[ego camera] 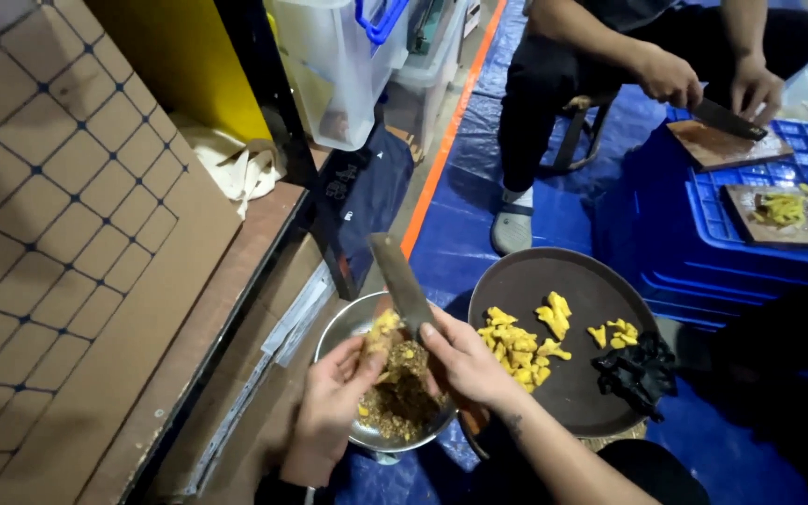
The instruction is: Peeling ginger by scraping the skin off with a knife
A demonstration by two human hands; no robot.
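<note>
My left hand [334, 397] holds a knobbly yellow-brown root piece [382, 332] over a metal bowl [339, 327] that holds brownish peel scraps [402, 404]. My right hand [465, 360] grips a knife [400, 281] whose blade points up and away, its edge against the root. Both hands are close together above the bowl.
A round dark tray [563, 276] at right holds several peeled yellow root pieces [521, 341] and a black crumpled glove [638, 374]. Another person sits beyond, cutting with a knife [727, 120] on a wooden board [722, 148] atop blue crates [750, 238]. A cardboard sheet [67, 243] leans at left.
</note>
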